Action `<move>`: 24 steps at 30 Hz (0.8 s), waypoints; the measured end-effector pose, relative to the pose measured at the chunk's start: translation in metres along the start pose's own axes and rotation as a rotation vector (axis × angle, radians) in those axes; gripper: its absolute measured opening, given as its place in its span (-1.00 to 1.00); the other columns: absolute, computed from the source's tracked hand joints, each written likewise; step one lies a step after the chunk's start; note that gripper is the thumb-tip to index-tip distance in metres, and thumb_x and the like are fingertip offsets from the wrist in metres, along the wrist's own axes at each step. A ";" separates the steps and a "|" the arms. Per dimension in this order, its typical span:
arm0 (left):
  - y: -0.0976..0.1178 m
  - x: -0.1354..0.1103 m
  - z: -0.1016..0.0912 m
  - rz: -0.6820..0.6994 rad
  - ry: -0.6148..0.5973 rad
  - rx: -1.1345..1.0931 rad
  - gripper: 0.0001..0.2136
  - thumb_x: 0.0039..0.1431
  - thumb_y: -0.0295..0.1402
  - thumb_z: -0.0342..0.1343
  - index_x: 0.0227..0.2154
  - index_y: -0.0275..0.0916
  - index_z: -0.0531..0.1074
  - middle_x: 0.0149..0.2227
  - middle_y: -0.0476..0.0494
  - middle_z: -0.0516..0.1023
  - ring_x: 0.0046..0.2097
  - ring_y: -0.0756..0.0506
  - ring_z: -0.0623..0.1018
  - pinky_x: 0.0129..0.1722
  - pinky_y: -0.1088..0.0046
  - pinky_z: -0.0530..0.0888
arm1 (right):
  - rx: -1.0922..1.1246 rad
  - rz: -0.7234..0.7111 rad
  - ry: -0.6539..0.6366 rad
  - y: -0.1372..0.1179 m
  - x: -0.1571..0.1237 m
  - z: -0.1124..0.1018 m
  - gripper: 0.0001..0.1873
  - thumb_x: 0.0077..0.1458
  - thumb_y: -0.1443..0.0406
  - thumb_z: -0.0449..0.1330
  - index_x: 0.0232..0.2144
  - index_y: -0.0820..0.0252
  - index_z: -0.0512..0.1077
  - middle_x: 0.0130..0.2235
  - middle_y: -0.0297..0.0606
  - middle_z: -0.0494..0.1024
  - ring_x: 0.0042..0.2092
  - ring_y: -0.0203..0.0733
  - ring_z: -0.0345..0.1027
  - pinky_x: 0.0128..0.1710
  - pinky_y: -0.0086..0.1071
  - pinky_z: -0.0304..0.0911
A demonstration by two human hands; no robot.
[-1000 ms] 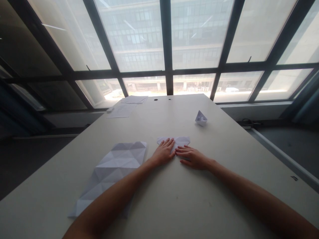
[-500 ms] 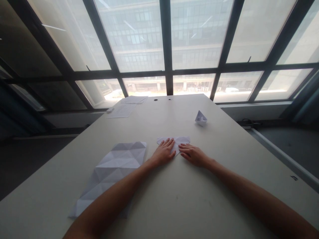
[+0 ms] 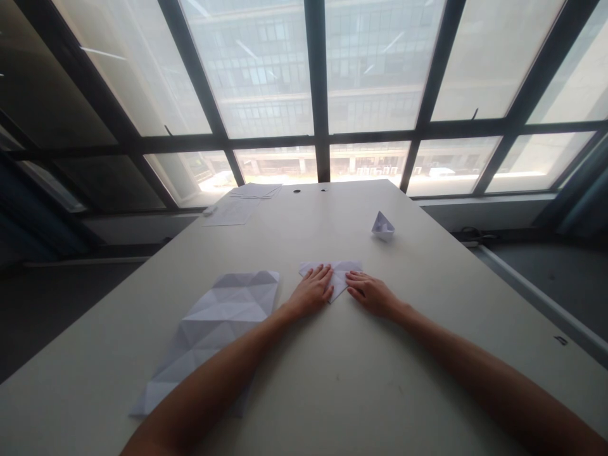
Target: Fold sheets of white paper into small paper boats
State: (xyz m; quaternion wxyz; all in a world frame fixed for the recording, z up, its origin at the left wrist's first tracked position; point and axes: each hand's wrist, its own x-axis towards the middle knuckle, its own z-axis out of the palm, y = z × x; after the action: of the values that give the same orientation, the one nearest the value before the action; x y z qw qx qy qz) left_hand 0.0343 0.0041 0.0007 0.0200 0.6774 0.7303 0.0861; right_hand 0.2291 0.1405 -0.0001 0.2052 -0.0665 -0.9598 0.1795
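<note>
A folded piece of white paper [image 3: 339, 278] lies flat on the table, its lower point toward me. My left hand [image 3: 313, 289] rests flat on its left part with the fingers stretched out. On the right edge of the paper lies my right hand [image 3: 370, 294], fingers extended and also flat. Both hands partly cover the paper, so its full outline is hidden. Left of my left hand is a large creased sheet of paper [image 3: 228, 310], partly under my left forearm from this view.
A folded paper boat [image 3: 382, 226] stands on the white table [image 3: 342, 386] at the right, beyond my right hand. Loose paper sheets [image 3: 228, 212] lie at the far left corner. Large windows [image 3: 270, 69] rise behind the table's far edge.
My right hand has slid slightly to the right along the folded paper, uncovering more of its middle and lower point. My left hand stays nearly in place.
</note>
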 end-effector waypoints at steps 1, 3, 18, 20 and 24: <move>0.000 0.000 0.000 -0.002 -0.001 -0.001 -0.44 0.37 -0.17 -0.25 0.35 -0.31 0.02 0.40 -0.22 -0.01 0.41 -0.18 -0.04 0.36 0.17 -0.02 | -0.002 -0.001 -0.001 0.001 0.000 0.000 -0.66 0.29 0.25 0.06 0.04 0.13 0.47 0.19 -0.11 0.42 0.26 -0.04 0.21 0.26 -0.09 0.13; 0.000 0.000 0.000 -0.008 -0.005 -0.004 -0.44 0.37 -0.17 -0.24 0.35 -0.31 0.02 0.40 -0.22 -0.01 0.41 -0.18 -0.04 0.35 0.17 -0.02 | -0.005 -0.021 -0.010 0.001 -0.001 0.000 -0.65 0.27 0.25 0.09 0.06 0.13 0.45 0.19 -0.10 0.41 0.26 -0.02 0.20 0.27 -0.07 0.12; 0.000 0.000 0.001 -0.011 0.013 -0.011 -0.45 0.38 -0.17 -0.25 0.33 -0.32 0.06 0.39 -0.23 0.00 0.41 -0.16 -0.02 0.35 0.20 -0.03 | 0.065 -0.258 -0.131 -0.015 -0.001 -0.006 -0.54 0.29 0.26 0.08 0.22 0.05 0.30 0.24 -0.14 0.35 0.29 -0.08 0.15 0.32 -0.05 -0.03; 0.000 0.000 0.001 -0.014 0.009 -0.014 -0.45 0.37 -0.18 -0.24 0.33 -0.31 0.06 0.40 -0.22 -0.01 0.41 -0.16 -0.03 0.35 0.19 -0.02 | 0.063 -0.244 -0.121 -0.015 -0.001 -0.006 -0.56 0.30 0.27 0.07 0.21 0.04 0.31 0.24 -0.15 0.35 0.29 -0.09 0.15 0.32 -0.05 -0.02; 0.001 0.000 0.001 -0.018 0.002 -0.021 -0.45 0.36 -0.19 -0.21 0.34 -0.29 0.05 0.39 -0.21 0.00 0.41 -0.17 -0.03 0.35 0.17 -0.01 | 0.054 -0.195 -0.082 -0.012 -0.002 -0.003 -0.59 0.29 0.27 0.07 0.17 0.05 0.35 0.24 -0.13 0.34 0.28 -0.06 0.17 0.31 -0.05 0.02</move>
State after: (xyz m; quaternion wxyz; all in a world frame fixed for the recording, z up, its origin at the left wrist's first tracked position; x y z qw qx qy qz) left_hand 0.0350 0.0043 0.0001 0.0271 0.6704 0.7355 0.0941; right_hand 0.2312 0.1304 0.0059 0.1840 0.0401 -0.9641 0.1870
